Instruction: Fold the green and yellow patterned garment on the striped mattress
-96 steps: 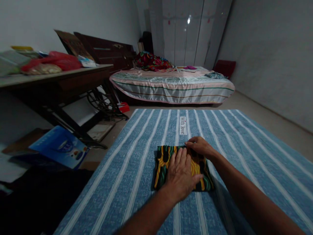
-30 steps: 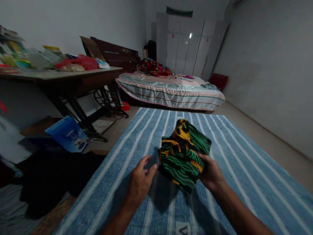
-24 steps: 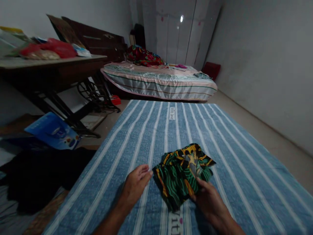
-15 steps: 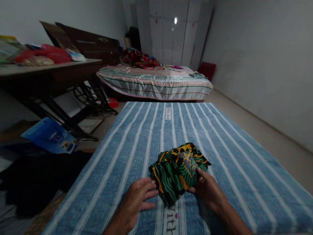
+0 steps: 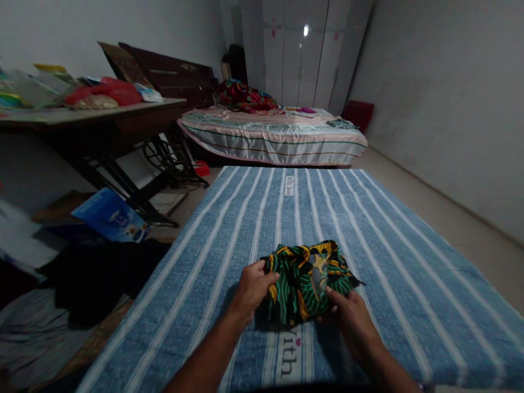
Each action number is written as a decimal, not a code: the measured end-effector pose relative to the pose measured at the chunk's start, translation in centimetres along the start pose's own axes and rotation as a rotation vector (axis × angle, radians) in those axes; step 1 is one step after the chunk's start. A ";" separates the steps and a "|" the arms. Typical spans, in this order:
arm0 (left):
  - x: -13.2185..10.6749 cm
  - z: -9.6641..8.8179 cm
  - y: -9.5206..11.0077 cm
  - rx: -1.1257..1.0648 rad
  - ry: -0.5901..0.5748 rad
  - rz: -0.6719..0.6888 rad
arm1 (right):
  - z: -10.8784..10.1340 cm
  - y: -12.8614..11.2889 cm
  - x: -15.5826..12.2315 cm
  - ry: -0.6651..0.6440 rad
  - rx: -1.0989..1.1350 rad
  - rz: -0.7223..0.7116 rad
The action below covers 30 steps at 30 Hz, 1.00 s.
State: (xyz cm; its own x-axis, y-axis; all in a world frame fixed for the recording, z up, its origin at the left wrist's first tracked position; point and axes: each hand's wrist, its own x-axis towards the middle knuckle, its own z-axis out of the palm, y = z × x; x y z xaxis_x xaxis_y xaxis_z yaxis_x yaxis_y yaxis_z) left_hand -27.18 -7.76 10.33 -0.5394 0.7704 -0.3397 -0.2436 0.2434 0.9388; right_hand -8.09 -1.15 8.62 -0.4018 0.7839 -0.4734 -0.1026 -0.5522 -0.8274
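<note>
A folded piece of patterned cloth point(image 5: 301, 284), green, black and yellow, is held near the front of a blue-and-white striped bed cover point(image 5: 229, 240). My left hand point(image 5: 254, 289) grips its left edge, thumb on top and fingers mostly out of sight beneath. At the lower right edge my right hand point(image 5: 347, 314) pinches the cloth, its thumb on the upper face. The near edge looks slightly raised, with a shadow below it. Whether the cloth is a garment I cannot tell.
On the left stands a sewing-machine table point(image 5: 135, 112) with a red bag point(image 5: 110, 91) on it. Below lie a blue package point(image 5: 112, 215) and dark clothes point(image 5: 106, 278). A second bed point(image 5: 278, 144) and a wardrobe point(image 5: 295, 60) are at the back.
My left hand has moved up from beside the cloth and closed on its left edge. The cloth's near edge has lifted a little. The whole view has shifted slightly left.
</note>
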 end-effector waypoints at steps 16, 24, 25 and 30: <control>-1.0 -2.2 0.3 0.758 0.329 0.316 | -9.0 -1.8 -0.2 0.119 -0.461 0.190; 0.0 0.3 1.4 0.968 0.171 0.620 | -7.4 -5.3 3.4 0.039 -1.496 -0.227; 0.3 0.5 1.6 0.980 0.144 0.652 | -6.7 -5.6 3.4 0.014 -1.542 -0.222; 1.2 1.6 2.1 0.999 -0.054 0.776 | -5.0 -6.0 3.8 -0.026 -1.713 -0.202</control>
State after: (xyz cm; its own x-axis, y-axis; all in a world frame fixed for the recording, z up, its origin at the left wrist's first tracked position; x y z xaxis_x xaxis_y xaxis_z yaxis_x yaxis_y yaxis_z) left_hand -27.06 -5.41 12.03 -0.2281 0.9269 0.2979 0.8466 0.0377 0.5309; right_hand -4.40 6.55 10.29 -0.5207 0.7833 -0.3395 0.8534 0.4668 -0.2319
